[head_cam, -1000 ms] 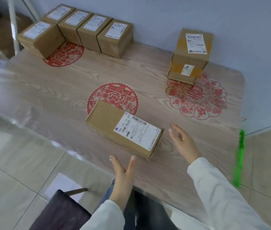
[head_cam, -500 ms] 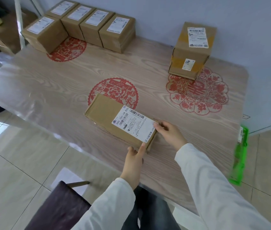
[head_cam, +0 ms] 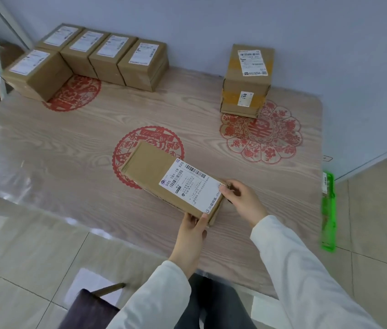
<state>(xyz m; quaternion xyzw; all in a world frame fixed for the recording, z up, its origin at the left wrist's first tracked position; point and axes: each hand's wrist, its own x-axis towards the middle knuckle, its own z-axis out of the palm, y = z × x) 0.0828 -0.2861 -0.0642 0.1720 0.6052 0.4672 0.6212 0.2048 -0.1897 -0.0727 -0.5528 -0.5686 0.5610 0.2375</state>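
Two hands: left hand [head_cam: 191, 230] and right hand [head_cam: 242, 200] each pinch the flat parcel [head_cam: 151, 170] at its near end
Parcel spot: on table [head_cam: 69, 162], half over red paper-cut print [head_cam: 126, 150]
Label [head_cam: 187, 186]: white, barcode — reads 505 101-19 525

Inspector: Where is the flat brown cardboard parcel [head_cam: 154, 172]?
Clerk: On the pale wood-grain table [head_cam: 45, 150], centre front; left hand [head_cam: 191, 230] at its near corner, right hand [head_cam: 242, 200] at its right end.
Inspector: Behind?
Clerk: Row of brown cardboard boxes [head_cam: 107, 62] rear left; tall taped cardboard box [head_cam: 247, 84] rear right.
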